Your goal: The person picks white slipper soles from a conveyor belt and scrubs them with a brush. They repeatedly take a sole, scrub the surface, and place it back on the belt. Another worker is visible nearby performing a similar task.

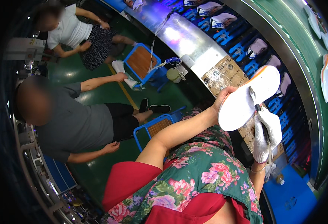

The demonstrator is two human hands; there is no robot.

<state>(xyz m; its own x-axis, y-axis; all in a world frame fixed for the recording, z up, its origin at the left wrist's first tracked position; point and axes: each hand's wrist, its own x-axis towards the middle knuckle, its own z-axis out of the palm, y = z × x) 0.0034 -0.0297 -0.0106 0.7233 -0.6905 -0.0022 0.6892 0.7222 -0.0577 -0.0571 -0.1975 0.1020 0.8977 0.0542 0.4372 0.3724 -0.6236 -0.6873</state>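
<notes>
My bare left hand [223,98] grips a white shoe sole [248,97] with an orange rim by its near edge, holding it up flat side toward me. My right hand [265,132], in a white knit glove, holds a thin dark tool [254,100] whose tip rests against the sole's face. Both hands are raised in front of a curved conveyor [283,44]. My lap in a floral dress shows below.
More shoe soles [223,19] ride on blue holders along the conveyor, and some lie on the green belt [326,74]. A person in grey sits at left by a blue stool [154,125]. Another person in white sits farther off near a second blue stool [141,61].
</notes>
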